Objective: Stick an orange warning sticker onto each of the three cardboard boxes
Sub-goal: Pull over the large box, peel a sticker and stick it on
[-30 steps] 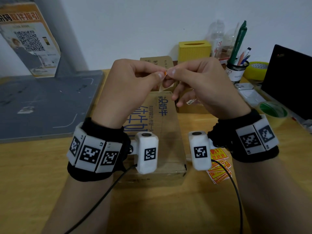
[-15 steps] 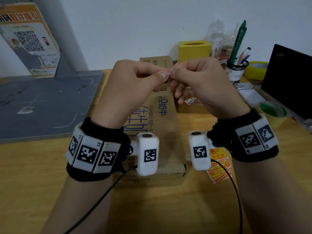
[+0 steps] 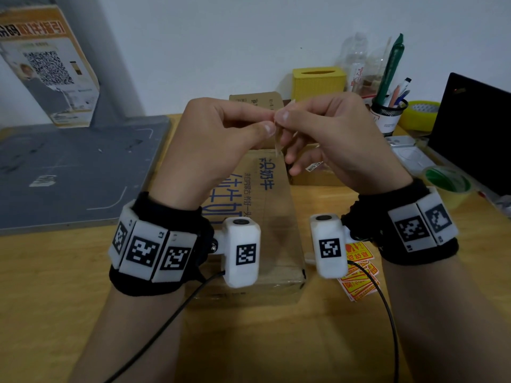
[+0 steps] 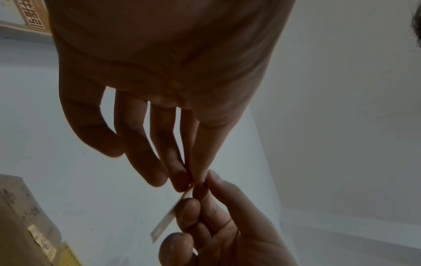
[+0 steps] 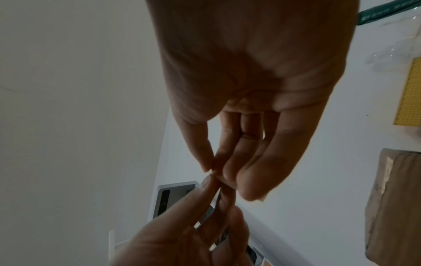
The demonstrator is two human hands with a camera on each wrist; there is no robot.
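Both hands are raised over a long cardboard box with blue print [image 3: 272, 217]. My left hand [image 3: 269, 121] and right hand [image 3: 283, 118] meet fingertip to fingertip and pinch one warning sticker [image 3: 278, 139], seen edge-on as a thin pale sheet hanging between them. In the left wrist view the sticker [image 4: 166, 219] slants down from the left hand [image 4: 193, 181]. The right hand [image 5: 212, 172] pinches with thumb and forefinger in its wrist view. A second box [image 3: 255, 99] stands behind, a third box [image 3: 312, 178] under the right hand. Loose orange stickers [image 3: 359, 272] lie right of the long box.
A grey cutting mat [image 3: 77, 167] covers the table's left. At the back right stand a yellow tissue box [image 3: 318, 81], a pen cup [image 3: 388, 111], tape rolls [image 3: 448, 183] and a black laptop [image 3: 475, 128]. Wrist-camera cables trail toward me.
The orange spot seen between the fingertips a second ago no longer shows; the sticker is now edge-on and hangs lower. Both hands stay in nearly the same place.
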